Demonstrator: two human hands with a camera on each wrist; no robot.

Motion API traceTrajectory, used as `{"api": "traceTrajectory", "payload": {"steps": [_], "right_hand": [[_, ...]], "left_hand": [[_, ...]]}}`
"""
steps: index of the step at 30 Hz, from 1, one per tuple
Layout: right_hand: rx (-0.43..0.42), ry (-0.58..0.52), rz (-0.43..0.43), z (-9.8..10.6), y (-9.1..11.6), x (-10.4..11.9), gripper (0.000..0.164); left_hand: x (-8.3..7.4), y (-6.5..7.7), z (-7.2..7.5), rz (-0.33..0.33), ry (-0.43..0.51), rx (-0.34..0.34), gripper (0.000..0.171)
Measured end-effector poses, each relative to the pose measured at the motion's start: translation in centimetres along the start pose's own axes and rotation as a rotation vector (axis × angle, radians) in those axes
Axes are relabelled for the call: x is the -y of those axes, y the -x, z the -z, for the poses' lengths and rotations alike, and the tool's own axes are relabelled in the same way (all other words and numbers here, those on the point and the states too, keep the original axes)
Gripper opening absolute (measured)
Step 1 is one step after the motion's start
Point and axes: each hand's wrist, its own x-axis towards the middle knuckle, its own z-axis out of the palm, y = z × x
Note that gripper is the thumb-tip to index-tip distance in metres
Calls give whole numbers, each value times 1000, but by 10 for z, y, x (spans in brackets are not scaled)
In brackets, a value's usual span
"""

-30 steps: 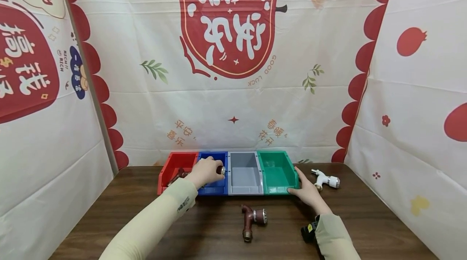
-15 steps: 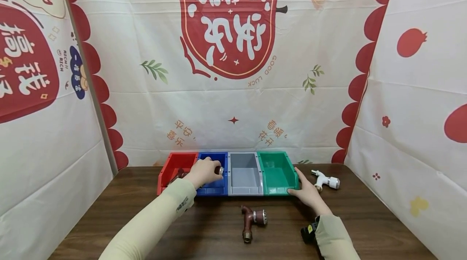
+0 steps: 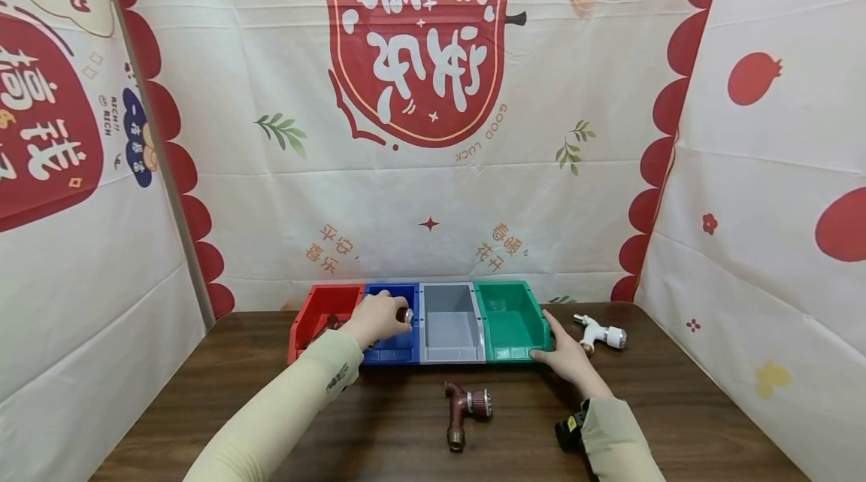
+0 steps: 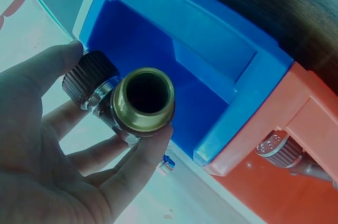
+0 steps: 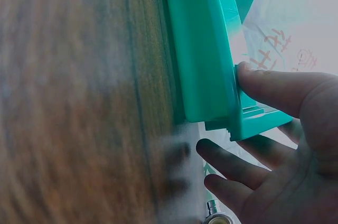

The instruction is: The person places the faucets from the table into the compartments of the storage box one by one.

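Your left hand [image 3: 377,318] grasps a dark tap [image 4: 127,115] over the opening of the blue bin [image 4: 185,28], with fingertips at its knob and beside its brass end. Whether it touches the bin floor, you can't tell from here. Your right hand [image 3: 564,350] holds the near outer corner of the green bin [image 3: 509,313] between thumb and forefinger; its lower fingers hang free.

Your likeliest trouble is that fingertip hold: the tap looks heavy, so it could roll about its knob and drop hard. The knob sits toward the grey bin [image 3: 452,313], so a drift that way might catch the shared rim.

Your brace is at the far end of the row. If the bins aren't joined, which you can't see, steadying the green one won't stop the blue one sliding.

Your left wrist is close to the tap in the red bin [image 4: 282,152]; a low withdrawal might snag it. Sweeping back carelessly could also knock the brown tap [image 3: 458,407] on the bench [image 3: 203,399], or the white tap [image 3: 598,333] near your right hand.
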Motion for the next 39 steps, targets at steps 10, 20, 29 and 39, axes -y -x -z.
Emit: {"api": "traceTrajectory", "payload": {"steps": [10,20,29,39], "right_hand": [[4,-5,-2,-1,1,0,89],[-6,-8,-1,-1,0,-2,88],[-6,-13,3,1,1,-1,89],[-4,-16,-2,0,1,1,88]], "left_hand": [[1,-1,0,-6,0,-2,35],[0,-3,0,-5,0,-6,35],[1,-6,-1,-4,-7,-8,34],[2,-7,-4,4,-22,-19,36]]}}
